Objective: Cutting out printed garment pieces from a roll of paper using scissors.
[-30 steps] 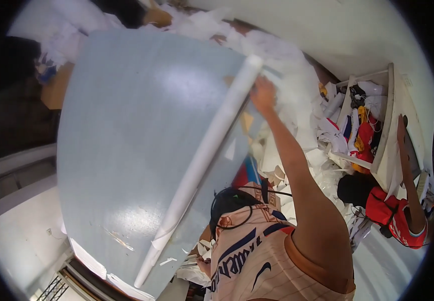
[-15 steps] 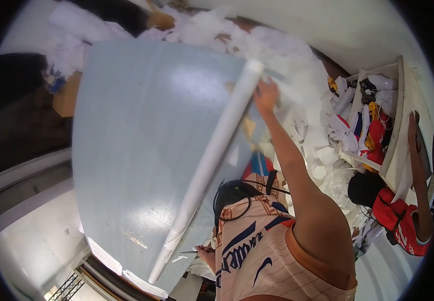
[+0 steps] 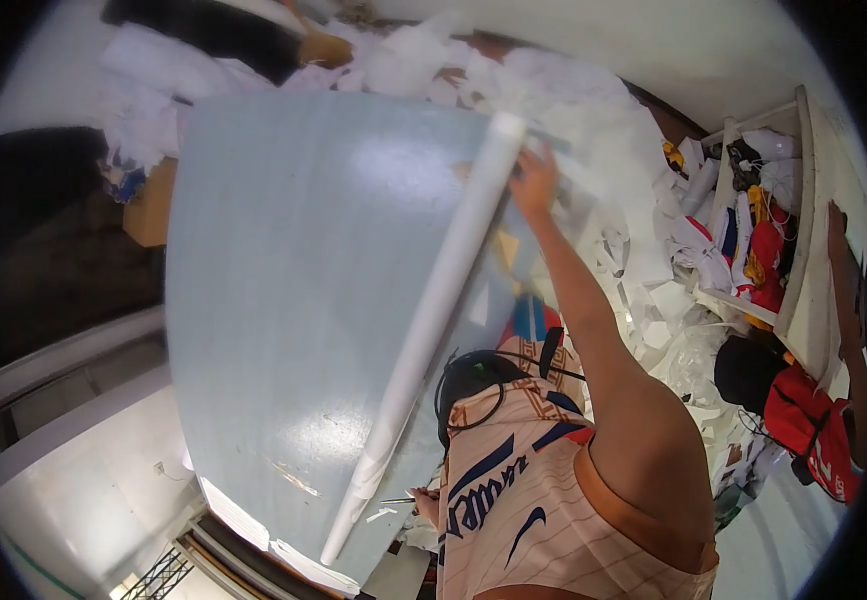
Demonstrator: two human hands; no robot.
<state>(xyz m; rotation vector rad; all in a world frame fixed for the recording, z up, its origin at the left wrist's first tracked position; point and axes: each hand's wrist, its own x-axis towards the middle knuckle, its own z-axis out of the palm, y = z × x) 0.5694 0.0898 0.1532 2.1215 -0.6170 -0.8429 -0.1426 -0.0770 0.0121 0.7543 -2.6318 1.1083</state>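
A long white roll (image 3: 433, 300) of paper or film lies slantwise across a large grey-blue tabletop (image 3: 273, 260). At its far end my right hand (image 3: 535, 183) reaches over the table edge, fingers apart and somewhat blurred, close against the roll's right side. I cannot tell whether the fingertips press on it. Low in front of my body, my left hand (image 3: 427, 505) is partly hidden by my jersey. It is closed on a thin pointed tool (image 3: 397, 501) that points left, towards the roll's near end. A small white strip (image 3: 381, 515) lies beside the tool's tip.
White sheets and scraps (image 3: 593, 120) heap along the far and right sides of the table. A wooden bin (image 3: 798, 200) of mixed coloured items stands at right, with a red bag (image 3: 808, 430) below it. A cardboard box (image 3: 150, 205) sits by the far-left corner.
The view has shifted slightly, so the table and roll sit a little further right. My right hand stays by the roll's far end and my left hand keeps the tool.
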